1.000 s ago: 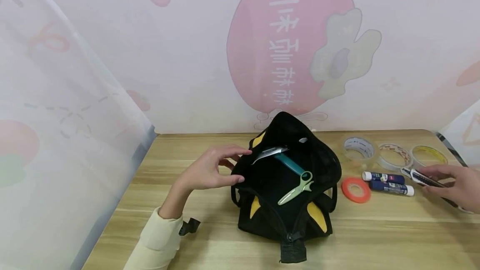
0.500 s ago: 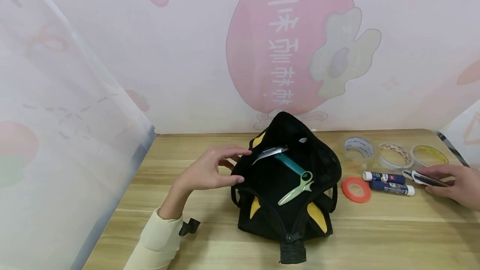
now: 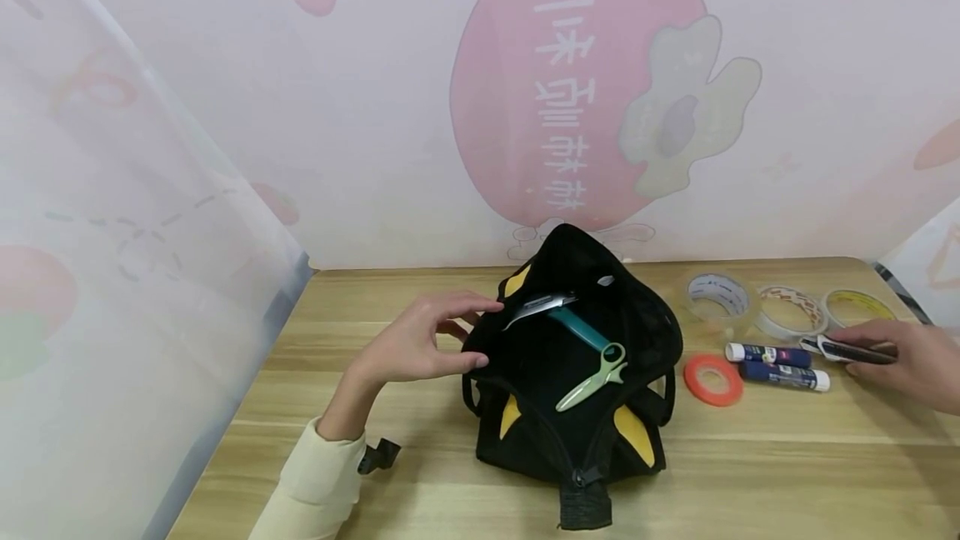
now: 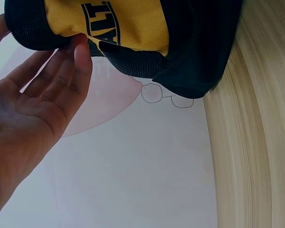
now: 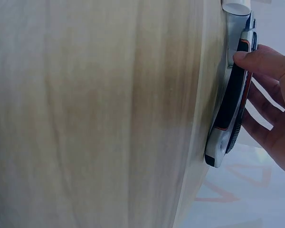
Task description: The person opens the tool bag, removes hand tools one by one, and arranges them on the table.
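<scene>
My right hand (image 3: pixel 911 361) pinches the knife (image 3: pixel 858 353) at the surface's (image 3: pixel 787 490) right side, long axis sideways, nose toward the glue sticks (image 3: pixel 783 374). The open bag (image 3: pixel 654 323) lies well leftward, its rim held by my left hand (image 3: pixel 420 340).

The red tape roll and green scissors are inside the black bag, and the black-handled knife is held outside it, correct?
Not quite: the head view shows the red tape roll on the table, right of the black bag, not inside. The green scissors are indeed in the bag, and the black-handled knife is held outside it.
</scene>
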The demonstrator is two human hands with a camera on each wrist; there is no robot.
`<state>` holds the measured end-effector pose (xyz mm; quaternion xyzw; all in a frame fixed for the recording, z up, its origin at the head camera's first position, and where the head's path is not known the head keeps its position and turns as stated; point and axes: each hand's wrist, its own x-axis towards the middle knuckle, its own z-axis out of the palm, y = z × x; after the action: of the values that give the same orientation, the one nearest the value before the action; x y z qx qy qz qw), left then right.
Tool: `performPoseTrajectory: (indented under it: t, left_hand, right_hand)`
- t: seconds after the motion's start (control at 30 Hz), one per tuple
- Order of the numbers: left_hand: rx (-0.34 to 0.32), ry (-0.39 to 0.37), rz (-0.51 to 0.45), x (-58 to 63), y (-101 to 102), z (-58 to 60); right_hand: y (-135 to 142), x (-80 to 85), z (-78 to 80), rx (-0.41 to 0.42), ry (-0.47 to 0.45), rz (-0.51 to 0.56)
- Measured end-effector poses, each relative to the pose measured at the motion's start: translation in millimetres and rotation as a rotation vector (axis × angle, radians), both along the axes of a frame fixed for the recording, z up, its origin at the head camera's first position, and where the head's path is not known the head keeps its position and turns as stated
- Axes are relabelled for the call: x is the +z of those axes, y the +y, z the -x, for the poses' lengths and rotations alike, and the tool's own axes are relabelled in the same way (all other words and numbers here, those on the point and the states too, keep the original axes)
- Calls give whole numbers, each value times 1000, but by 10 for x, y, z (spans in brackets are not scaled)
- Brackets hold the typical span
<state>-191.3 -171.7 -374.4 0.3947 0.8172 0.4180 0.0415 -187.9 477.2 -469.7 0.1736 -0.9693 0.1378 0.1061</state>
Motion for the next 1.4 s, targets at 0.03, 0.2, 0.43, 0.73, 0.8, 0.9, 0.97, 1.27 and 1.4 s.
performPoseTrajectory:
  t: [0.03,0.2,0.43,0.73,0.8,0.9,0.97,1.27,1.4]
  left_hand:
    - [-1,0,0,-4,-1,1]
    - [2,9,8,-11,4,5]
    - [3,4,12,12,23,3]
    - [-6,-4,5,3,14,3]
    - [-7,-4,3,-3,13,3]
    - [-9,1,1,-18,9,8]
    - [-6,2,2,-14,9,6]
    - [8,-5,18,-8,-4,6]
    - [7,-1,18,-4,4,-1]
  right_hand:
    - [-6,1,0,-4,13,-21]
    - [-29,13,-9,-30,19,-57]
    - [-78,91,-65,-129,-33,-8]
    - [-250,215,-118,-117,33,24]
    - [-292,253,-119,-92,50,12]
    - [-364,313,-124,-59,96,-4]
    - [-425,367,-128,-41,106,2]
    - [-769,604,-108,29,169,16]
    - [-908,705,-77,78,178,85]
